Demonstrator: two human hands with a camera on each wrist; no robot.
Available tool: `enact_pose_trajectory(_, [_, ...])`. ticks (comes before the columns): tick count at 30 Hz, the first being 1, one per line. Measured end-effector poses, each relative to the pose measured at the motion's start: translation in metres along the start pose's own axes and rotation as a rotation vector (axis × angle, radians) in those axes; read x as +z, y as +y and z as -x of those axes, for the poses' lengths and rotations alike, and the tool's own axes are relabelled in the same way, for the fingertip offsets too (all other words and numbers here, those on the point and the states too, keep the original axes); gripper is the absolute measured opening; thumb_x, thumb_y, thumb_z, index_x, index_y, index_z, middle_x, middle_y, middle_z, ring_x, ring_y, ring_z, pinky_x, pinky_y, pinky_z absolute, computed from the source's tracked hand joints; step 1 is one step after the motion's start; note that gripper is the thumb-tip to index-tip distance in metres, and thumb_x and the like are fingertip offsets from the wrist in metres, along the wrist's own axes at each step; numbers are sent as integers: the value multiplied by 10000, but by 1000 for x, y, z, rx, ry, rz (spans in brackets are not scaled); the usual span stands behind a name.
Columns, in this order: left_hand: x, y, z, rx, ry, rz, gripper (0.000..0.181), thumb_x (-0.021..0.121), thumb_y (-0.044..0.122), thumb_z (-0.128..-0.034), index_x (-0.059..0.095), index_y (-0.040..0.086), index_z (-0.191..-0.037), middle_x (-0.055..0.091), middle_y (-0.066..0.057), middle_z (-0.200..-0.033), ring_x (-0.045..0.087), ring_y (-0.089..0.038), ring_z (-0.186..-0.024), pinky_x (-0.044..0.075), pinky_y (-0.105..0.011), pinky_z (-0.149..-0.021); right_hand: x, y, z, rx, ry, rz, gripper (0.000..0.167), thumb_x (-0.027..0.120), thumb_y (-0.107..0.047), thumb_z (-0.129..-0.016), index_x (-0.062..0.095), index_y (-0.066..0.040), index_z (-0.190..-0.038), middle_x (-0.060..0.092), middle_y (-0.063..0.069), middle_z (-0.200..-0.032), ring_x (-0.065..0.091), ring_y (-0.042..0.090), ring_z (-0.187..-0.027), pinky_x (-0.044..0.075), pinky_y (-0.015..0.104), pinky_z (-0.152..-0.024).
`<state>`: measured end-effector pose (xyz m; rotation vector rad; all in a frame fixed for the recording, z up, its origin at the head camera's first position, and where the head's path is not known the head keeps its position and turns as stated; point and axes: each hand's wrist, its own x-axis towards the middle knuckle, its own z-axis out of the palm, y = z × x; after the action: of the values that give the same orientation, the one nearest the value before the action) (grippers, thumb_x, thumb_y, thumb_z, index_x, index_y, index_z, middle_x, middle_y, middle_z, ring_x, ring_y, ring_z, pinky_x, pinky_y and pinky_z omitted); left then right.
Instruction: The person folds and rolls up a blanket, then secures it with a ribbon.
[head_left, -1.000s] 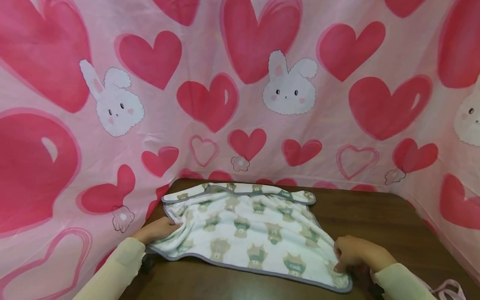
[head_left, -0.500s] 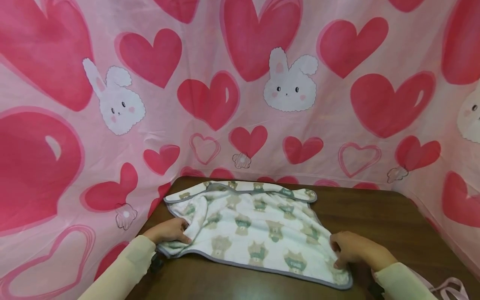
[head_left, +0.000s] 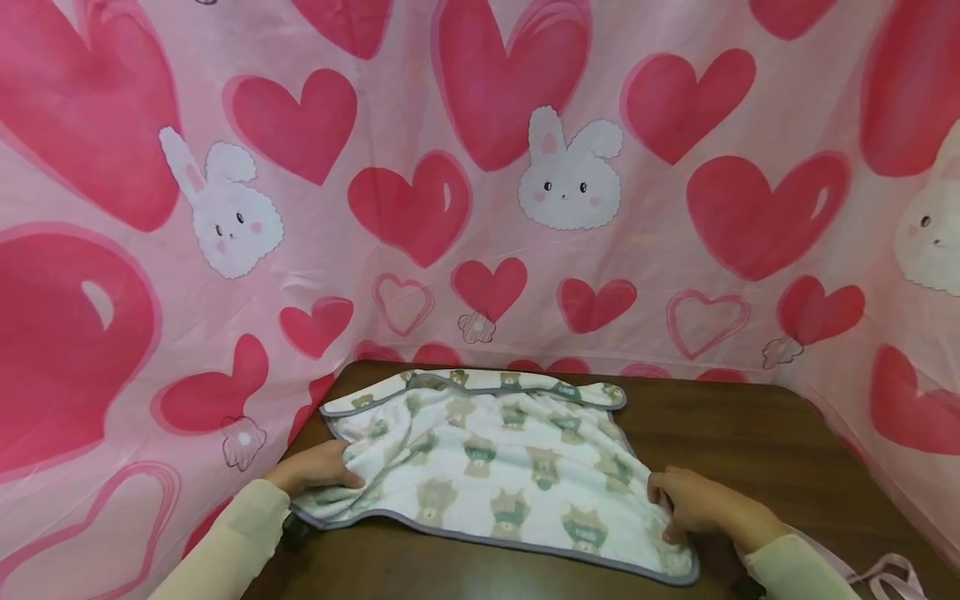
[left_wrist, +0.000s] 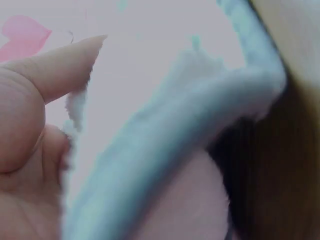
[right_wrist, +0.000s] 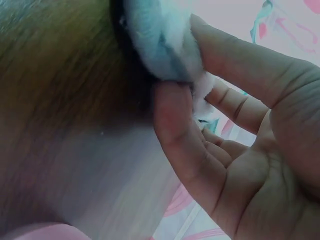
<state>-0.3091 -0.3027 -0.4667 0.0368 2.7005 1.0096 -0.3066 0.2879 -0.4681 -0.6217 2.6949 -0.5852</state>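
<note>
A white blanket (head_left: 480, 467) with a bear print and grey trim lies spread over the table, its far edge folded over in a strip. At its left side my left hand (head_left: 317, 468) grips the cloth, which bunches into creases there. The left wrist view shows the thumb on one face of the blanket (left_wrist: 150, 115) and fingers behind the grey trim. My right hand (head_left: 701, 504) pinches the right edge close to the near right corner. In the right wrist view, thumb and forefinger (right_wrist: 175, 110) close on the trimmed edge.
The brown wooden table (head_left: 720, 417) extends beyond the blanket to the right and in front. A pink curtain (head_left: 420, 125) with hearts and rabbits hangs behind and at both sides. A pink ribbon-like strap (head_left: 892, 571) lies at the lower right.
The left hand turned the blanket's left edge inward half a second ago, and has now moved back outward with it, spreading that side. The right hand keeps its hold, almost still.
</note>
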Motion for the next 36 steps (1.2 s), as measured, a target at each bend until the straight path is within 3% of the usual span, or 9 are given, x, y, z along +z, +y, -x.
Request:
enact_pose_trajectory(3, [-8, -9, 6, -58, 56, -26, 517, 852, 256, -727, 534, -37, -1010, 558, -111, -938, 509, -243, -868, 431, -396, -768, 0, 1, 2, -47, -7, -5, 458, 901, -85, -580, 544, -152, -860, 467, 31, -801, 449, 206, -734, 384, 343, -616])
enact_pose_trajectory(6, [-16, -17, 10, -92, 97, -77, 523, 835, 347, -741, 457, 26, -909, 487, -90, -832, 478, -231, -790, 372, -338, -684, -1, 4, 4, -88, -13, -1, 442, 894, -89, -598, 539, -155, -854, 481, 8, -765, 452, 171, -702, 380, 322, -596])
enact_pose_trajectory(11, [-25, -29, 17, -102, 86, -176, 563, 806, 401, -765, 465, -3, -958, 505, -90, -860, 505, -249, -823, 417, -393, -745, -1, 9, 12, -136, -28, -17, 421, 883, -83, -609, 530, -164, -823, 492, -39, -708, 452, 102, -638, 379, 292, -552])
enact_pose_trajectory(15, [-28, -35, 21, -129, 48, -235, 583, 807, 415, -758, 522, -31, -1001, 551, -85, -889, 529, -241, -822, 454, -451, -777, -1, 10, 18, -121, -72, -52, 422, 873, -44, -599, 526, -154, -810, 496, -22, -713, 462, 120, -640, 393, 288, -545])
enact_pose_trajectory(21, [-29, -40, 23, -146, 20, -308, 894, 785, 487, -755, 460, -184, -1247, 554, -306, -1146, 535, -420, -1051, 406, -581, -940, -1, 10, 27, -84, -119, -69, 445, 878, -14, -564, 522, -143, -798, 490, -4, -733, 464, 134, -642, 396, 284, -538])
enact_pose_trajectory(24, [-30, -44, 25, -145, -4, -388, 965, 755, 533, -764, 430, -226, -1263, 521, -356, -1210, 502, -472, -1119, 375, -599, -972, -1, 9, 31, -83, -126, -67, 449, 883, -32, -554, 517, -142, -790, 491, -5, -733, 461, 120, -639, 390, 277, -541])
enact_pose_trajectory(28, [-30, -48, 29, -105, -26, -474, 888, 729, 534, -793, 485, -212, -1208, 565, -329, -1141, 539, -455, -1066, 406, -588, -947, 0, 7, 37, -41, -148, -96, 444, 884, -22, -553, 520, -124, -786, 496, 26, -751, 476, 145, -628, 402, 280, -530])
enact_pose_trajectory(32, [-28, -47, 32, -81, -43, -479, 848, 737, 499, -804, 490, -211, -1196, 568, -328, -1128, 542, -464, -1060, 403, -590, -945, 0, 4, 41, 25, -160, -103, 431, 880, 12, -551, 526, -108, -766, 497, 44, -759, 486, 183, -624, 404, 290, -519])
enact_pose_trajectory(36, [-27, -41, 35, -119, -49, -442, 861, 779, 425, -789, 446, -229, -1239, 523, -371, -1199, 494, -504, -1137, 364, -608, -975, -1, 2, 43, 27, -159, -91, 424, 889, -14, -556, 530, -111, -759, 497, 38, -749, 483, 182, -615, 399, 290, -506])
